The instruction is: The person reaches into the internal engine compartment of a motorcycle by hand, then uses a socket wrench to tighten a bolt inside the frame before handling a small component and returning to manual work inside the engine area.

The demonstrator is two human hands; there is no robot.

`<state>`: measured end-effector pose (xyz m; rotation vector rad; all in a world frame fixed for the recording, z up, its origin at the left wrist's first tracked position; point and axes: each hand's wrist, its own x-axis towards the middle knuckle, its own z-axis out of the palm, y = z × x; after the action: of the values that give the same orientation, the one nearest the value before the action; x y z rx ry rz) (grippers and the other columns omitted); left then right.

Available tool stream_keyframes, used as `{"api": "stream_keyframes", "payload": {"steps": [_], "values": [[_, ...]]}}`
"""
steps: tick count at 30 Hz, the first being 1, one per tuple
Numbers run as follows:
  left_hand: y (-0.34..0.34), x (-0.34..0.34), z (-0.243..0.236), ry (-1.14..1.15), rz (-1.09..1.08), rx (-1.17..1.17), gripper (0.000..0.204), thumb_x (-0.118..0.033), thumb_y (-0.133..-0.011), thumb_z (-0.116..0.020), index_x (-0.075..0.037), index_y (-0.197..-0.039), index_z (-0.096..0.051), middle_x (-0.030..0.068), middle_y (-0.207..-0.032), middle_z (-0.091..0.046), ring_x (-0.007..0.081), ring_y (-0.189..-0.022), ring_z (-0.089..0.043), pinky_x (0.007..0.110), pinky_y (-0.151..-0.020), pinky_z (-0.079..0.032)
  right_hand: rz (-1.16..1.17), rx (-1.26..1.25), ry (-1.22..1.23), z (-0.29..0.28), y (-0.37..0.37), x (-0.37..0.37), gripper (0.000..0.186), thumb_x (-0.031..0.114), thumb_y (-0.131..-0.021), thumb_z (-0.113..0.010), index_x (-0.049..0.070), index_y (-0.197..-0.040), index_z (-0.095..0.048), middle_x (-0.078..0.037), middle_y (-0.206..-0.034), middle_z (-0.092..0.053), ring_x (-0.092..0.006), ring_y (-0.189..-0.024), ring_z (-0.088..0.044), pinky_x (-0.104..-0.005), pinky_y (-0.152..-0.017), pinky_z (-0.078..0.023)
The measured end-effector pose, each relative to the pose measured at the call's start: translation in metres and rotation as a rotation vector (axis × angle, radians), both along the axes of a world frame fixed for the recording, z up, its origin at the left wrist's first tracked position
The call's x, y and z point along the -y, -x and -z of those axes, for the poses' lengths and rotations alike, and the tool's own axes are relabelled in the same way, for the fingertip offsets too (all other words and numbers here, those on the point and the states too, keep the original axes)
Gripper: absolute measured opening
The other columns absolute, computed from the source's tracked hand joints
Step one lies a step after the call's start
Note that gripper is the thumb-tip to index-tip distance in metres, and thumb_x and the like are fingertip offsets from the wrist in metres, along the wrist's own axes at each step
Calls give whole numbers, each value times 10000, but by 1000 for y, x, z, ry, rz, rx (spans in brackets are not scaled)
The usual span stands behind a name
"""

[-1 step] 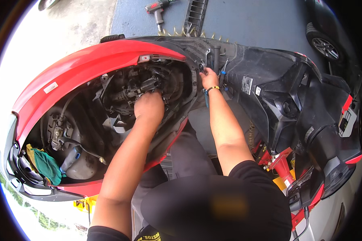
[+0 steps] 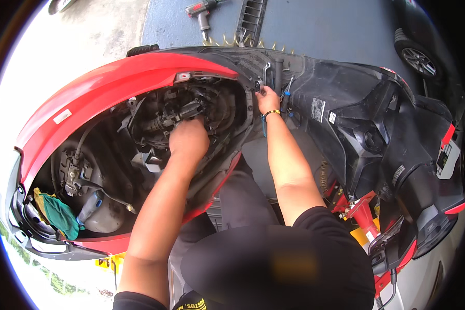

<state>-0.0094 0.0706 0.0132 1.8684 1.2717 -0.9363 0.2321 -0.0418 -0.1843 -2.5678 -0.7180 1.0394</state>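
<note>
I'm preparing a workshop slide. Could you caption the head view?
Left hand among engine parts inside an opened red-and-black scooter, right hand close to a metal wrench.

Illumination: daylight, strongest from 8 to 11 o'clock; concrete ground (image 2: 101,23) at 10 to 11 o'clock overexposed toward the rim; red body panel (image 2: 113,77) at 10 o'clock shows sheen; engine cavity (image 2: 113,139) dim and shadowed; blue floor (image 2: 320,26) at 12 to 1 o'clock evenly lit; fisheye curvature bends outer edges; black vignette surrounds the field; violet fringing at 9 o'clock; cap (image 2: 243,261) at 6 o'clock heavily blurred.
</note>
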Motion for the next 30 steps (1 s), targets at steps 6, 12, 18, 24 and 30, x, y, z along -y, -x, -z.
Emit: {"api": "stream_keyframes", "payload": {"steps": [6, 12, 18, 24, 30], "values": [[41, -18, 17, 435, -950, 339, 526, -41, -813, -504, 58, -1330, -513, 179, -1080, -665, 244, -908, -689, 330, -732, -516, 69, 182, 174, 23, 6, -3, 266, 250, -835, -721, 135, -1073, -692, -170, -1019, -712, -375, -976, -672, -453, -834, -536], [38, -9, -2, 584, -1183, 494, 560, -59, -838, -513, 42, -1385, -449, 173, -1139, -651, 214, -865, -689, 299, -704, -514, -43, -26, 157, 1, -13, 23, 451, 312, -857, -686, 15, -1193, -636, -187, -1094, -707, -308, -1047, -674, -386, -902, -507], [49, 3, 0, -12, -607, 233, 451, -243, -916, -534, 126, -1172, -488, 406, -1115, -586, 509, -1113, -561, 501, -941, -455, 521, -311, -488, -102, 66, 16, 112, 110, -942, -617, 6, -976, -640, -63, -849, -659, -123, -652, -613, -247, -604, -491], [41, 13, -22, -94, -389, 339, 343, -211, -918, -553, 80, -1100, -539, 339, -1035, -619, 491, -976, -603, 537, -848, -487, 1010, -1380, -78, -167, 190, -13, 321, 411, -980, -586, 106, -1062, -645, -48, -1010, -676, -174, -867, -618, -374, -831, -484], [51, 20, -29, -212, -325, 486, 327, -138, -840, -661, -27, -1145, -627, 218, -1142, -599, 422, -1041, -600, 473, -858, -503, 1201, -1532, -294, -137, 215, -27, 251, 357, -940, -655, 110, -985, -647, -8, -842, -662, -160, -764, -626, -386, -777, -501]]}}
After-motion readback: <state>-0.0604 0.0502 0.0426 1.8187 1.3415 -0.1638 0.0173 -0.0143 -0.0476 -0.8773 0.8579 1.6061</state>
